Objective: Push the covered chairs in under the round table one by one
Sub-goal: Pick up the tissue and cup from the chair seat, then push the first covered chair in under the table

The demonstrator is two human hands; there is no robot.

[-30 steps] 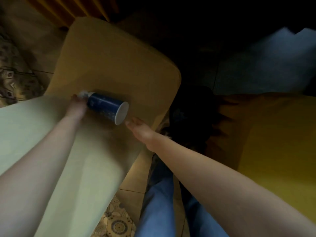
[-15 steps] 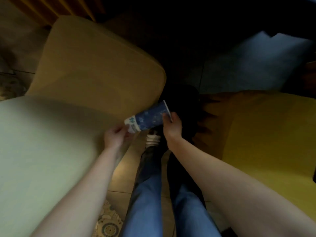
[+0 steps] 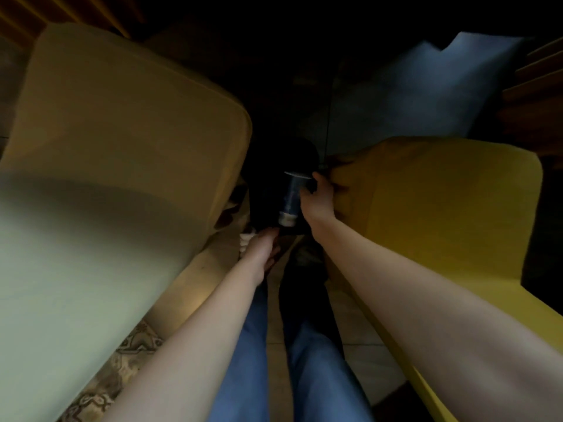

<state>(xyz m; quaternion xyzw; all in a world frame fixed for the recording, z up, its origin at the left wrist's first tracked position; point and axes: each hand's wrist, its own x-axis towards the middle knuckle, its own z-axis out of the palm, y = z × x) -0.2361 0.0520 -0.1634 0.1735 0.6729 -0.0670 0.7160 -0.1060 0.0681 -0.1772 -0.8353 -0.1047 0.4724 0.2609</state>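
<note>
A chair in a pale cream cover fills the left of the head view. A chair in a yellow cover stands on the right. Between them my right hand holds a blue paper cup upright by its side. Just below the cup's base is my left hand, fingers loosely apart and holding nothing. The round table is lost in the dark ahead.
My legs in blue jeans stand in the narrow gap between the two chairs. A patterned floor tile shows under the cream chair. A bluish cloth shape lies at the far right, wooden slats at top left.
The cup left the cream chair's seat and passed from my left hand to my right. It has turned from lying sideways to upright, and my left hand has let go.
</note>
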